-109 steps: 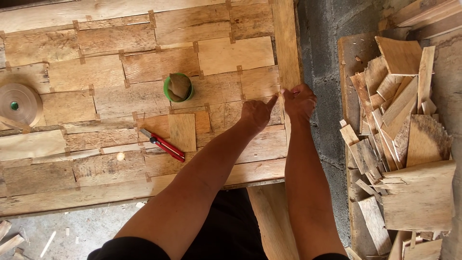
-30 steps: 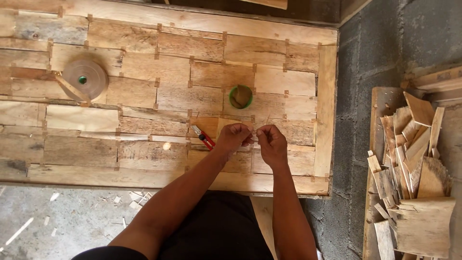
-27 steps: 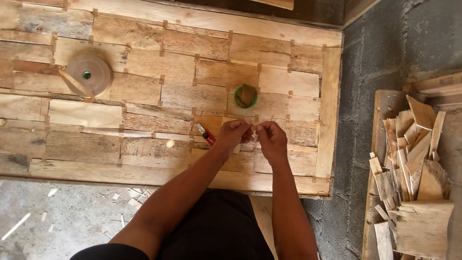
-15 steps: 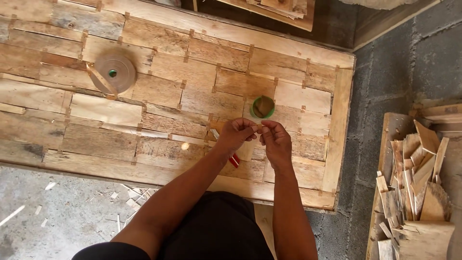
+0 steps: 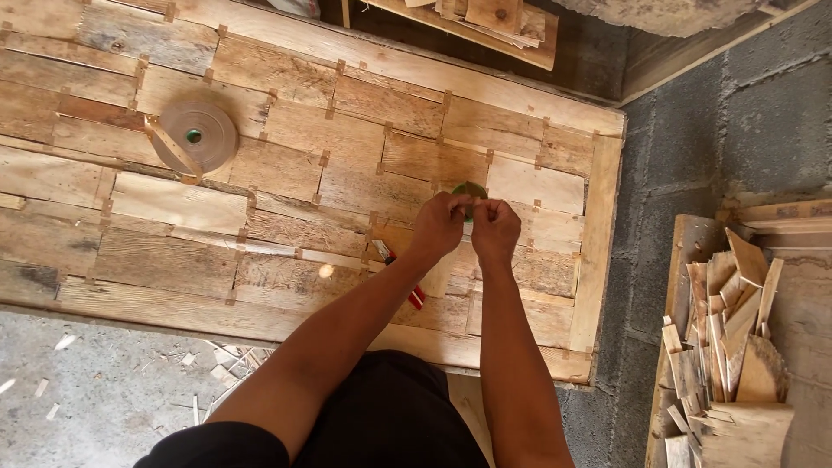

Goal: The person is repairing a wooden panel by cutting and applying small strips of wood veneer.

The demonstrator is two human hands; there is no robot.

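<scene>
Over the middle-right of the patchwork panel of pale veneer pieces [image 5: 286,165], both hands are raised together. Left hand [image 5: 438,227] and right hand [image 5: 496,230] meet fingertip to fingertip, pinching what looks like a short strip of brown paper tape [image 5: 475,204]; too small to be sure. Each is closed in a pinch. Behind them, half hidden, sits the small green-rimmed cup [image 5: 468,190].

Change: 3.6 s ago both hands pressed flat at the panel's right edge; since about a second ago they have been pinched together, now a little higher over the cup. My reading: pressing down has given way to readying a fresh strip.

The red-handled cutter [image 5: 400,273] now lies mostly under the left forearm. The large brown roll of paper tape [image 5: 195,134] is unmoved at left, and the stack of wood offcuts [image 5: 728,347] still stands at right.
</scene>
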